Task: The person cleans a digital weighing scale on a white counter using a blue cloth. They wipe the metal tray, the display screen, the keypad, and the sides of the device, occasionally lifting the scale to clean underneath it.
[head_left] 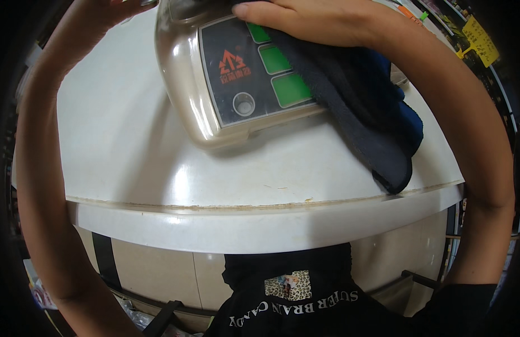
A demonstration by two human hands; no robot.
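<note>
A beige electronic scale stands on the white table, its upper part cut off by the top edge of the view. Its dark panel bears a red logo, several green keys and a round level window. My right hand presses a dark blue-grey cloth onto the panel's right side, covering part of it. The cloth hangs in folds down to the tabletop. At the top left, my left hand is close to the scale's left side. Its fingers are mostly cut off, so any hold is hidden.
The white tabletop has a worn seam along its raised front edge. Stocked shelves with a yellow handwritten tag line the right side. Plastic-wrapped goods lie low at left. Pale floor tiles show below.
</note>
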